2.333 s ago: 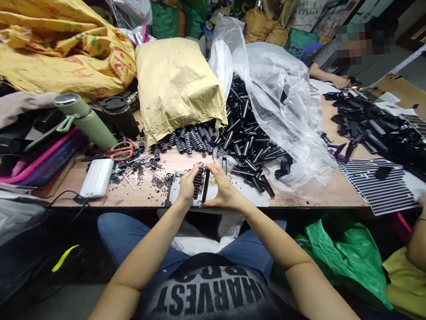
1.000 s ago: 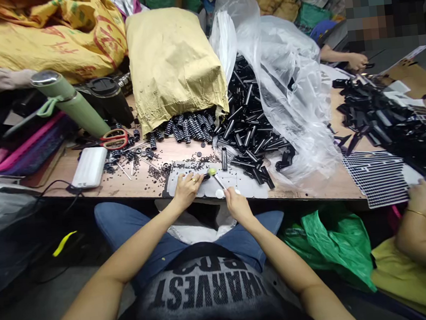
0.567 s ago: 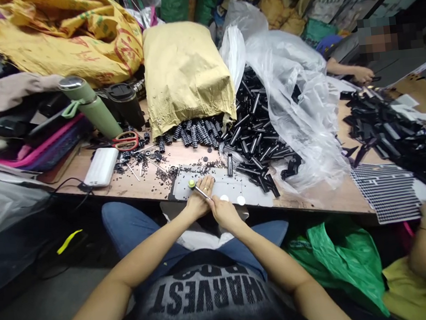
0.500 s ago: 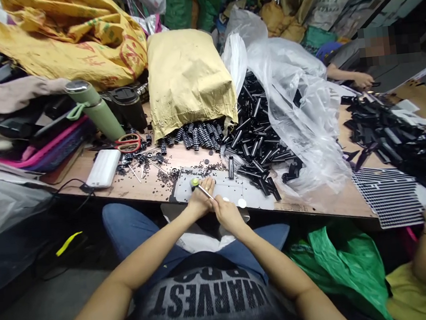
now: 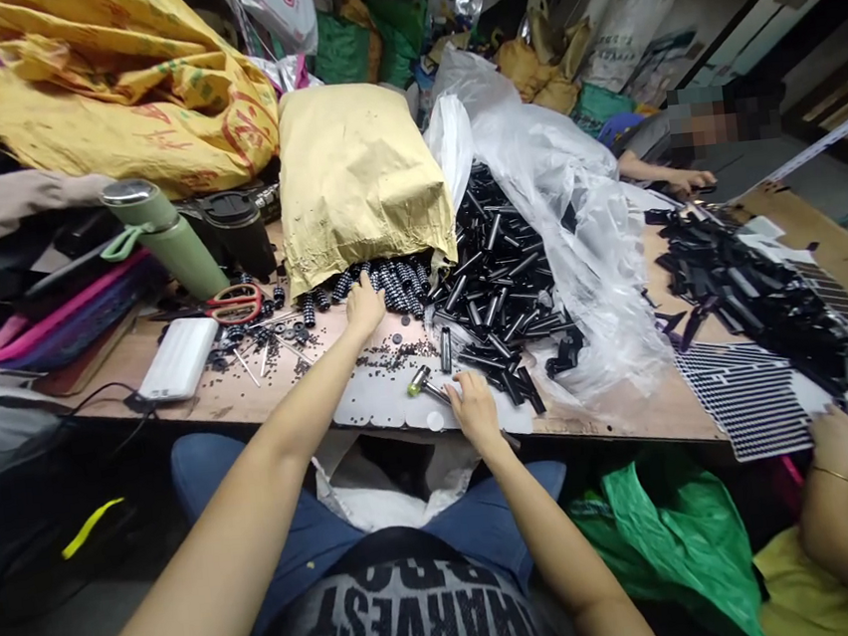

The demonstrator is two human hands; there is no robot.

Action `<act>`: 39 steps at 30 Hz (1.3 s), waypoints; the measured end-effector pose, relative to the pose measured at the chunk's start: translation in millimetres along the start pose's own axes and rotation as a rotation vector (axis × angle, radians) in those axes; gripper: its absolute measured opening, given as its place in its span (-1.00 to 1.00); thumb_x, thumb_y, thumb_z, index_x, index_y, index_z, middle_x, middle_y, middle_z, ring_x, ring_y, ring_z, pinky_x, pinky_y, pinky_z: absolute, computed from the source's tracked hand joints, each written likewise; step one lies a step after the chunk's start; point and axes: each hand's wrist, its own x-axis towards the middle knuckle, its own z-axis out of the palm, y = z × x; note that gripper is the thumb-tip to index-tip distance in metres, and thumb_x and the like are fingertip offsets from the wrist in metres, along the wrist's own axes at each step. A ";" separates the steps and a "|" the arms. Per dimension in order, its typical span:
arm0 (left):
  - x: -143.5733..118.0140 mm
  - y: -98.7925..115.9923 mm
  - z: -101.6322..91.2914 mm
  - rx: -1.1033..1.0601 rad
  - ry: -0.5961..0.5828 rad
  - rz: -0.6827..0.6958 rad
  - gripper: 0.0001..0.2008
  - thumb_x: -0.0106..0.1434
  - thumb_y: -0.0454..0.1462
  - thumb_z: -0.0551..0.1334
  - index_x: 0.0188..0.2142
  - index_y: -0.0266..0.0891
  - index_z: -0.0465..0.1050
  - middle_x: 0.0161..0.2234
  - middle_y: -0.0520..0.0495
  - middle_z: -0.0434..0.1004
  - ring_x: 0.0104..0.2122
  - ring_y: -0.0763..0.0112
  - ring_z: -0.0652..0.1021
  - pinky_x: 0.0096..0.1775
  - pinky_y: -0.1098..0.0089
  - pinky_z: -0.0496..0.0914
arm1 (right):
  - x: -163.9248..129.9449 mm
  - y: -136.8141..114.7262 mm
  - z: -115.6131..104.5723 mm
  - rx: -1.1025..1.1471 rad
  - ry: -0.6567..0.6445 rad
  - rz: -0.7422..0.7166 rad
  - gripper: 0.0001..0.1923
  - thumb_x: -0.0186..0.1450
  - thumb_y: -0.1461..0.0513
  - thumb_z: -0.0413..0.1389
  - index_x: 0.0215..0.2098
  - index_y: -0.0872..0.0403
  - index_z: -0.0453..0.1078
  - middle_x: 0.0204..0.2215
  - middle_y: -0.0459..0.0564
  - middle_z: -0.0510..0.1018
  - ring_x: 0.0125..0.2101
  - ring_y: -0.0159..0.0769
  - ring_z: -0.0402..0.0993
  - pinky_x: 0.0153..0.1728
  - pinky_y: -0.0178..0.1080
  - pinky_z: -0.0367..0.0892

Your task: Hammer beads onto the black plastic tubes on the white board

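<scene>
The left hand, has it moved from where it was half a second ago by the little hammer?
Yes. The left hand has gone forward across the table, away from the small hammer, to the beaded pieces at the mouth of the brown paper bag.

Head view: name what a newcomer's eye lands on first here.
The heap of glossy black tubes spilling from the clear plastic bag at table centre stands out, beside the upright tan paper sack. The left hand reaches to the beaded black pieces at the sack's mouth, while the right hand rests by a small hammer near the table's front edge.
</scene>
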 end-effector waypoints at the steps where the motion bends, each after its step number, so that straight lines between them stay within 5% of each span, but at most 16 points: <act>1: 12.7 2.5 2.7 0.013 -0.034 -0.012 -0.41 0.28 -0.32 0.14 0.27 -0.46 0.05 0.04 -0.52 0.33 0.04 -0.10 0.42 0.03 0.09 0.28 | 10.4 -2.8 1.5 -0.010 0.011 0.004 -0.75 0.40 0.14 -0.03 -0.12 0.12 0.38 -0.16 0.12 0.51 -0.12 -0.13 0.37 -0.10 -0.19 0.26; 6: 9.6 1.8 2.6 -0.283 -0.111 -0.071 -0.43 0.10 -0.52 0.17 0.14 -0.43 0.21 0.00 -0.42 0.38 0.02 0.01 0.44 0.02 0.18 0.31 | 54.7 -4.9 6.2 0.009 -0.105 0.133 -0.83 0.31 0.26 0.03 -0.21 0.15 0.42 -0.20 0.19 0.55 -0.13 -0.09 0.41 -0.12 -0.14 0.30; 10: -40.2 -4.3 -5.3 -0.588 -0.243 -0.141 -0.70 0.20 -0.43 0.15 -0.05 -0.40 0.34 -0.25 -0.24 0.49 -0.37 0.34 0.54 -0.34 0.38 0.42 | 59.4 -4.4 9.3 0.589 -0.061 0.256 -0.83 0.28 0.20 0.06 -0.23 0.12 0.41 -0.23 0.12 0.58 -0.18 -0.20 0.48 -0.10 -0.15 0.34; 14: -95.1 0.2 -8.4 -0.974 -0.455 -0.188 -0.70 0.16 -0.18 0.31 -0.20 -0.35 0.38 -0.57 0.03 0.36 -0.69 0.59 0.29 -0.66 0.55 0.15 | 47.4 -24.3 8.0 1.026 -0.180 0.184 -0.59 0.26 -0.05 0.06 -0.20 0.14 0.38 -0.33 0.08 0.60 -0.32 -0.23 0.55 -0.26 -0.16 0.45; 17: -121.6 5.1 -12.6 -1.141 -0.491 -0.225 -0.59 -0.05 -0.15 0.45 -0.33 -0.33 0.35 -0.68 0.14 0.24 -0.74 0.64 0.19 -0.71 0.57 0.04 | 42.6 -39.8 -7.9 0.968 -0.126 -0.008 -0.37 0.13 -0.08 0.21 0.02 0.12 0.31 -0.07 0.19 0.53 -0.07 -0.11 0.50 -0.06 -0.03 0.41; 19: -131.9 5.8 -16.7 -1.111 -0.476 -0.217 -0.56 -0.11 -0.14 0.47 -0.36 -0.32 0.35 -0.69 0.14 0.25 -0.75 0.64 0.20 -0.72 0.57 0.05 | 44.1 -44.1 -24.2 0.754 -0.047 -0.196 -0.10 -0.02 -0.01 0.35 0.20 0.08 0.18 0.20 0.24 0.29 0.20 0.00 0.24 0.16 0.08 0.21; 22: -140.4 3.4 -23.3 -1.074 -0.464 -0.160 -0.53 -0.05 -0.08 0.45 -0.27 -0.32 0.37 -0.68 0.17 0.23 -0.75 0.64 0.20 -0.73 0.57 0.06 | 45.7 -43.6 -43.1 0.510 -0.068 -0.377 0.04 -0.06 0.14 0.38 0.30 0.08 0.03 0.30 0.24 0.10 0.31 0.04 -0.01 0.29 0.11 -0.02; 25: -142.9 -1.3 -30.3 -1.237 -0.418 -0.165 -0.43 0.05 0.04 0.36 -0.08 -0.25 0.32 -0.59 0.17 0.27 -0.72 0.62 0.25 -0.73 0.58 0.09 | 34.5 -40.6 -44.7 0.516 -0.145 -0.362 0.11 -0.04 0.16 0.35 0.35 0.15 -0.11 0.28 0.31 0.08 0.32 0.04 -0.04 0.30 0.10 -0.03; 30: -145.8 -8.4 -40.2 -1.395 -0.432 -0.187 -0.42 0.00 0.04 0.40 -0.14 -0.31 0.36 -0.49 0.08 0.36 -0.64 0.63 0.33 -0.66 0.59 0.20 | 1.7 -36.2 -34.1 0.588 -0.338 -0.298 0.18 -0.04 0.24 0.30 0.38 0.15 -0.29 0.33 0.34 -0.09 0.36 0.06 -0.20 0.31 0.11 -0.05; 35: -157.8 -3.7 -45.5 -1.344 -0.422 -0.201 -0.33 0.16 0.06 0.27 0.15 -0.26 0.30 -0.63 0.17 0.22 -0.77 0.64 0.17 -0.74 0.58 -0.01 | 2.0 -42.1 -48.5 0.661 -0.186 -0.306 0.21 -0.01 0.15 0.34 0.38 0.07 -0.34 0.33 0.31 -0.12 0.37 0.07 -0.23 0.27 0.13 0.07; 39: -163.4 1.3 -42.7 -1.312 -0.377 -0.230 -0.47 0.17 -0.04 0.23 0.02 -0.34 0.46 -0.59 0.06 0.36 -0.68 0.55 0.34 -0.65 0.52 0.19 | 14.4 -58.3 -61.9 0.692 -0.095 -0.478 0.19 -0.01 0.06 0.37 0.36 0.04 -0.26 0.29 0.28 0.01 0.34 0.04 -0.10 0.27 0.09 0.10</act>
